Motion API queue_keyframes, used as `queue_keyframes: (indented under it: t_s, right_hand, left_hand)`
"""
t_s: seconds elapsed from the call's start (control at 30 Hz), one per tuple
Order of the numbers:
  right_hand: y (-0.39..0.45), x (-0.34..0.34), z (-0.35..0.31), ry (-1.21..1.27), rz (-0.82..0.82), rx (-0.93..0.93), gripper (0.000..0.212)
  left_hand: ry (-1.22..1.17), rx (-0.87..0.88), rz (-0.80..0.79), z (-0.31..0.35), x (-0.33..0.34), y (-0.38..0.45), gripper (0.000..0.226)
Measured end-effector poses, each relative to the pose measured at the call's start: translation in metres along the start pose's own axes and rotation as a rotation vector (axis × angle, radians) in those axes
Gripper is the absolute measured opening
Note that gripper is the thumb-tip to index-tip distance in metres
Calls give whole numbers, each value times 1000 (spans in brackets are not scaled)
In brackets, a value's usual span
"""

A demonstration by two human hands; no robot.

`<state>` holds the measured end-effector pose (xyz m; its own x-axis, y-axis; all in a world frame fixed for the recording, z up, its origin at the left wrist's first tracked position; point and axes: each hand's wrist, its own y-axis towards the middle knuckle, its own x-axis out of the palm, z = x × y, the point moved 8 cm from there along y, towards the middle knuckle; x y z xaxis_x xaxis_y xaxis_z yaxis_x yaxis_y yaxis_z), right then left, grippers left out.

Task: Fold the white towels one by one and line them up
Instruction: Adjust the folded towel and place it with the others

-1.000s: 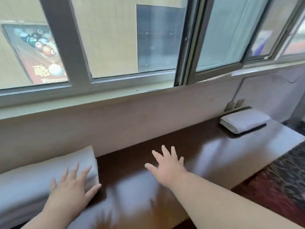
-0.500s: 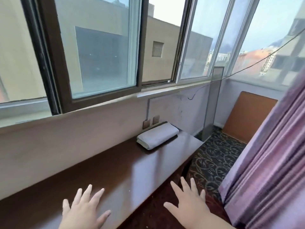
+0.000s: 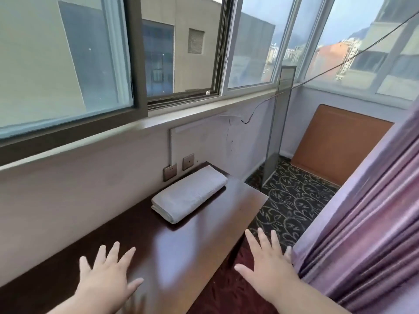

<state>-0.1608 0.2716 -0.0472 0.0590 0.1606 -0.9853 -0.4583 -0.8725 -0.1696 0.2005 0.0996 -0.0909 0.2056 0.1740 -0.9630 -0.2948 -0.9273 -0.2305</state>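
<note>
Because the folded white towel [image 3: 190, 194] lay against the wall at the surface's [image 3: 172, 257] far end, seemingly starting the line, our left hand [image 3: 106, 279] and right hand [image 3: 269, 270] hovered short of it, fingers spread, holding nothing.

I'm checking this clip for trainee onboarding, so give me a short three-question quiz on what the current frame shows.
1. True or false: the folded white towel lies on the dark wooden shelf, below the wall sockets.
2. What does the left hand hold? A) a towel B) the curtain C) nothing
3. Fill in: the right hand is beside the purple ____.

Key:
1. True.
2. C: its fingers are spread over the shelf.
3. Curtain.
</note>
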Motion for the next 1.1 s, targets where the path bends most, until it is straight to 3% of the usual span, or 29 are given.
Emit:
queue_keyframes:
  t_s: [0.2,0.43,0.67,0.9,1.03,1.1]
  right_hand:
    - [81,10,10,21,-30,27,93]
    - [212,29,5,-6,-139,-67,91]
    - [393,33,-18,-29,-222,-215,88]
    - [504,30,-40,-113,-295,-350,85]
    - [538,48,-43,27,-402,-266,83]
    - [550,60,-43,143,-483,-221,79]
  left_hand:
    - [12,39,-10,37,-33,85,90]
    - [-8,-11,-118,75,-9,146,88]
    - [-130,-197,-187,106,4,220,82]
    - [-238,-394,-263,147,21,267,71]
    - [-334,-481,-325,159,37,271,67]
    - [-498,-583,-261,157,37,274,56]
